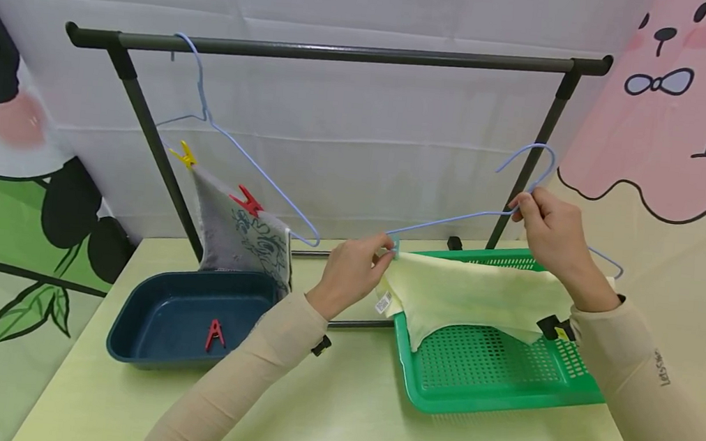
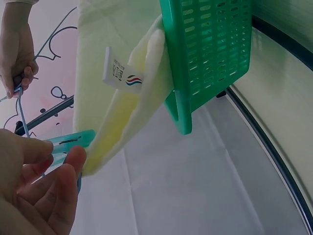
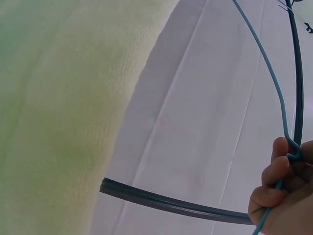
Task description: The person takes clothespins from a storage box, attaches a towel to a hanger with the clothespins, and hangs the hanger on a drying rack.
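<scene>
My right hand [image 1: 556, 235] grips a blue wire hanger [image 1: 447, 220] at its neck, just below the hook, in front of the rack's right leg. A pale yellow towel [image 1: 479, 291] with a white tag hangs along the hanger's bottom, over the green basket [image 1: 438, 402]. At the towel's left corner my left hand [image 1: 351, 269] pinches a teal clothespin [image 2: 73, 140], whose tip meets the cloth in the left wrist view. The right wrist view has the right fingers [image 3: 269, 196] curled round the wire. The hanger's right end shows behind the right wrist.
A dark rack [image 1: 342, 54] spans the back. On its left hangs another blue hanger [image 1: 257, 166] with a grey cloth [image 1: 220, 230], a yellow clothespin [image 1: 186, 155] and a red clothespin [image 1: 246, 201]. Below stands a navy basin [image 1: 154, 333] with a loose red clothespin [image 1: 215, 334].
</scene>
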`<state>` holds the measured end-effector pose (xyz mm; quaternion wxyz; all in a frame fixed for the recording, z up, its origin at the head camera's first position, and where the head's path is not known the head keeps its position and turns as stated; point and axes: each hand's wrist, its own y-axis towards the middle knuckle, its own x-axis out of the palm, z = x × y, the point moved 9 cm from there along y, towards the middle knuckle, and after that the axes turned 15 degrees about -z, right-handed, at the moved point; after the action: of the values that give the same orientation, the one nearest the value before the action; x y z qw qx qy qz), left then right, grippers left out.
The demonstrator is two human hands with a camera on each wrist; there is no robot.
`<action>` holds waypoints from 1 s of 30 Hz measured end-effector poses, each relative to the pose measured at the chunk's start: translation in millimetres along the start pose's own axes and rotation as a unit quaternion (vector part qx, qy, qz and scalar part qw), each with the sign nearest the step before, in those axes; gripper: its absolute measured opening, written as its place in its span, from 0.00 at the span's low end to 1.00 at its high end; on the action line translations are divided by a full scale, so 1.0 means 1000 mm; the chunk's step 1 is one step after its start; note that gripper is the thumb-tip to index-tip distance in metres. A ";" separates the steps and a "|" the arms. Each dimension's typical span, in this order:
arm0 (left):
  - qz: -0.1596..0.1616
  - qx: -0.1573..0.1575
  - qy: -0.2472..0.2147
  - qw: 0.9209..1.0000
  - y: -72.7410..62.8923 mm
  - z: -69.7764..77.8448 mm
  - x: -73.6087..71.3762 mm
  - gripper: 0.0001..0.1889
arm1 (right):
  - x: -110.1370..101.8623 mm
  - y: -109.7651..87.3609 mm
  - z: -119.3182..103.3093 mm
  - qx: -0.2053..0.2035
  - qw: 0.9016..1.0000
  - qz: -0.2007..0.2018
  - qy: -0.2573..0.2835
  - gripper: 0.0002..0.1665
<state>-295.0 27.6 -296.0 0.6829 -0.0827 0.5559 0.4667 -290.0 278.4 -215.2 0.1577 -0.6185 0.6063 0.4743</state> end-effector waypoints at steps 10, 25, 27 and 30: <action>-0.017 0.007 0.006 1.000 -0.010 -0.006 -0.003 0.04 | 0.000 0.002 0.008 0.027 1.000 -0.001 0.001 0.24; -0.149 0.008 0.031 0.988 -0.037 -0.022 0.006 0.07 | 0.003 0.003 0.014 0.033 0.999 -0.004 0.002 0.24; -0.171 0.007 0.027 0.985 -0.043 -0.027 0.008 0.08 | 0.003 0.003 0.015 0.032 0.999 -0.005 0.003 0.24; -0.205 0.007 0.025 0.979 -0.051 -0.035 0.010 0.08 | 0.004 0.003 0.015 0.032 0.999 -0.007 0.002 0.25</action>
<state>-281.6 -17.2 -337.7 0.7501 -0.2020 0.5474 0.3112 -299.5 287.2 -224.9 0.1794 -0.6181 0.6176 0.4519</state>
